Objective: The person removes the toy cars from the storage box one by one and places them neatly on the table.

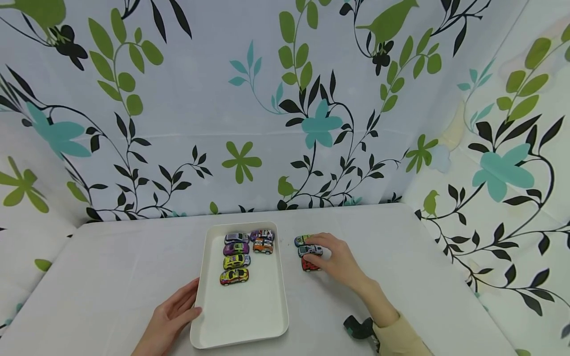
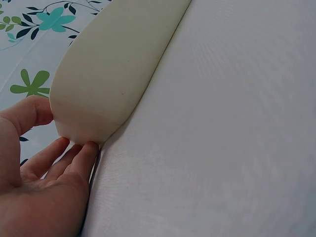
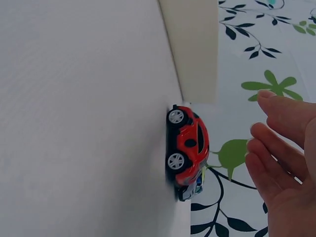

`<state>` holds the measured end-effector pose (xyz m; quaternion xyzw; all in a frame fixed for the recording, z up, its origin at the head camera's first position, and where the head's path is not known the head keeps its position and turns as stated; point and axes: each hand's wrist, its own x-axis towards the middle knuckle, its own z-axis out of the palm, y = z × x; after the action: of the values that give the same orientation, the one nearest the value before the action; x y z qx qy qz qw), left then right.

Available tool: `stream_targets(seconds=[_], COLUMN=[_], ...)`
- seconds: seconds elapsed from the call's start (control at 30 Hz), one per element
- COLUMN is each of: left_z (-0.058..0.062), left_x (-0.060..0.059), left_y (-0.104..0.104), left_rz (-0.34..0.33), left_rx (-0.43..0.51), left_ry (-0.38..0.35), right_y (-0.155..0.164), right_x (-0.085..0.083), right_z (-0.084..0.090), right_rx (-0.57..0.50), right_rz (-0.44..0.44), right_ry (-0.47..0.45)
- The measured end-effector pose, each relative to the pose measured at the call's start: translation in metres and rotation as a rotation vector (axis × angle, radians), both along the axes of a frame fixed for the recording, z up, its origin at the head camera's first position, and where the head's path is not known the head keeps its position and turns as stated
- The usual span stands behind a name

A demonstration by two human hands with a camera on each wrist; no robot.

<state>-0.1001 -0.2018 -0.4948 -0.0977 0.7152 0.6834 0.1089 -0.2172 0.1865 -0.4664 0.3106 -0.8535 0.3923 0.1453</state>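
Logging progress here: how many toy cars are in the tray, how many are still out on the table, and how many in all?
Cars in the white tray: 6
Cars on the table by the right hand: 3
Total: 9

Left hand (image 1: 171,316) lies flat and relaxed; right hand (image 1: 338,259) reaches forward, fingers loose.
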Motion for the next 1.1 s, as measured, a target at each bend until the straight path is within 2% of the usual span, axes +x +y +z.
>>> stream_targets(seconds=[0.5, 0.77, 1.1], left_z=[0.002, 0.000, 0.001], left_x=[0.001, 0.001, 0.001], left_y=[0.000, -0.001, -0.001], left_rz=[0.005, 0.003, 0.004], left_rx=[0.005, 0.025, 0.028], left_ry=[0.016, 0.037, 0.046], right_y=[-0.043, -0.065, -0.088], right_x=[-0.012, -0.021, -0.024], right_z=[0.024, 0.026, 0.024], right_rx=[0.028, 0.127, 0.267], right_rz=[0.049, 0.121, 0.125], right_ry=[-0.138, -0.152, -0.176])
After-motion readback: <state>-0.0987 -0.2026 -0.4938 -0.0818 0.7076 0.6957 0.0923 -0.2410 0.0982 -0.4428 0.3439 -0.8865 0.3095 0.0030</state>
